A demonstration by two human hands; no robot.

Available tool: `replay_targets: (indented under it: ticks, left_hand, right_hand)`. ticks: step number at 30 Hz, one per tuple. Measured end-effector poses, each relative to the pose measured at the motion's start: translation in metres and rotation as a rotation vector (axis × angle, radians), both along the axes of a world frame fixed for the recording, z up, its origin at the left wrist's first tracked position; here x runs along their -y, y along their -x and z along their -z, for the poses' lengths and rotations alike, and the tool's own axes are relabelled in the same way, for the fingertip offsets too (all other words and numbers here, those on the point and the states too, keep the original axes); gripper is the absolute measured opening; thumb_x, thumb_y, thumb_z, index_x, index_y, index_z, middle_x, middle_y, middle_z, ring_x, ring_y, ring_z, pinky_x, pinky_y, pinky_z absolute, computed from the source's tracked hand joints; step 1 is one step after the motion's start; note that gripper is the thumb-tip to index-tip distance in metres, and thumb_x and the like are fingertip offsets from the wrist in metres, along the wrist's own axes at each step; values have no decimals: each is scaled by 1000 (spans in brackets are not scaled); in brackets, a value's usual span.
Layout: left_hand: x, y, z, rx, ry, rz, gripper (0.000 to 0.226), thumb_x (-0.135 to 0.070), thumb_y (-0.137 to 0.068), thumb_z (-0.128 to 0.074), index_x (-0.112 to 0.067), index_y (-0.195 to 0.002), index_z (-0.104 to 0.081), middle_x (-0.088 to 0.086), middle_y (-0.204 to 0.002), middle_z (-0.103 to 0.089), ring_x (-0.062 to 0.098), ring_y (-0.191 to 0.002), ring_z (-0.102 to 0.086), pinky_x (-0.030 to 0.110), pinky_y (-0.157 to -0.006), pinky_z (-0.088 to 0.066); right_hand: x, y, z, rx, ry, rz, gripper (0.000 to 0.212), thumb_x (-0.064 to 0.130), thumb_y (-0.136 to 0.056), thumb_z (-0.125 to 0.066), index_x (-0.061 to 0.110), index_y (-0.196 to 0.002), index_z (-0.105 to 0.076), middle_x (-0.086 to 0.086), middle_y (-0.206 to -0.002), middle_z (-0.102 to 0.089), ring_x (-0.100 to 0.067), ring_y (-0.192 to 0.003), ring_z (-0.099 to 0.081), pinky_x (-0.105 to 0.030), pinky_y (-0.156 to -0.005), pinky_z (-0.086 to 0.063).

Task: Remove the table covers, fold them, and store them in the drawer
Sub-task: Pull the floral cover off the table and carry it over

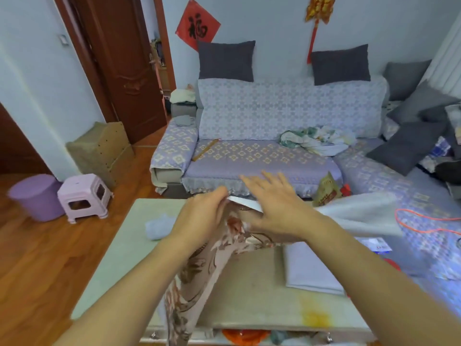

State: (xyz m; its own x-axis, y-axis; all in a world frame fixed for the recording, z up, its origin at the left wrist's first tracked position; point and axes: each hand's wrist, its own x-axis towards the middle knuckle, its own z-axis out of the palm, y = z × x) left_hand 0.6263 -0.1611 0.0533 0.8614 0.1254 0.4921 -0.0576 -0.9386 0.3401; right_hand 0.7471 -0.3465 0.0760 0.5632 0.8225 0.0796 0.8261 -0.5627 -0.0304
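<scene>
A brown-and-pink floral table cover (197, 275) hangs lifted above the low table (119, 245), its lower end trailing over the front edge. My left hand (202, 218) pinches the cover's top edge, where the white underside shows. My right hand (272, 208) lies over the cover just to the right, fingers straight and spread. A folded pale lilac cloth (309, 268) rests on the table's right side. A small crumpled pale blue cloth (157, 226) sits at the table's left. Below the front edge an open compartment (245, 337) shows orange and teal items.
A patterned sofa (262, 151) stands just behind the table with a crumpled cloth and grey cushions on it. A pink stool (84, 196) and a purple bin (37, 196) sit on the wooden floor at left. An orange cord (424, 221) lies at right.
</scene>
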Motion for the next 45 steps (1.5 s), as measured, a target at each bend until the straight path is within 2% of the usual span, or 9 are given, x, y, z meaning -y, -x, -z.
replay_targets:
  ticks: [3,6,9,15,23,32,37,41,45]
  left_hand:
    - [20,11,-8,30,75,0,18,-34,-103,-55,-19,-94,-59,1,-71,-65,26,-67,-61,44,-57,-47]
    - [33,33,12,-197,444,33,15,-45,-96,-64,-38,-107,-57,-5,-81,-63,15,-70,-61,35,-65,-51]
    - [21,70,65,-471,637,7,44,-57,-82,-73,-55,-122,-54,-22,-104,-60,4,-81,-63,22,-76,-53]
    - [33,128,194,-852,506,-101,29,-43,-87,-69,-62,-67,-60,-33,-86,-61,-5,-96,-62,24,-93,-51]
    - [95,90,187,-836,759,104,106,-81,-61,-75,-46,-152,-34,-22,-151,-34,-1,-142,-31,29,-120,-31]
    - [87,51,181,-305,1190,-339,9,-27,-94,-61,-21,-94,-68,13,-86,-75,34,-86,-74,40,-78,-61]
    - [-13,100,150,-57,776,-642,26,3,-89,-51,-16,-102,-63,12,-93,-70,32,-85,-64,43,-74,-51]
    - [-65,147,148,-510,172,-463,23,-11,-85,-59,-30,-83,-46,-4,-66,-56,29,-63,-58,34,-55,-41]
    - [-69,186,188,-943,-82,-335,19,-21,-90,-54,-34,-81,-46,-9,-70,-57,18,-74,-64,31,-59,-38]
  right_hand:
    - [7,3,19,78,-5,170,48,42,-94,-59,23,-138,-53,-9,-111,-70,-33,-110,-61,-45,-99,-43]
    - [16,-5,18,76,-166,209,14,14,-87,-54,16,-90,-67,-13,-79,-66,-37,-76,-60,-40,-58,-45]
    - [20,-13,4,27,-383,144,29,15,-79,-48,16,-87,-76,-13,-78,-70,-37,-70,-60,-45,-59,-50]
    - [27,-36,-14,6,-572,299,17,9,-81,-58,9,-84,-74,-19,-78,-70,-40,-72,-61,-45,-59,-52]
    - [-17,-12,-8,11,-438,399,11,8,-81,-55,7,-71,-52,-13,-63,-42,-37,-63,-48,-33,-51,-20]
    - [-27,-18,-44,158,-442,297,14,6,-77,-61,4,-90,-68,-18,-73,-59,-38,-67,-56,-40,-51,-44]
    - [59,-22,57,-70,-105,249,34,25,-81,-56,27,-112,-71,-15,-108,-71,-37,-101,-66,-41,-80,-53]
    - [123,41,187,-600,250,301,44,23,-80,-54,31,-122,-64,-1,-121,-69,-22,-113,-63,-31,-87,-48]
    - [151,99,269,-560,382,382,35,16,-81,-51,31,-108,-64,1,-109,-71,-21,-104,-65,-29,-81,-48]
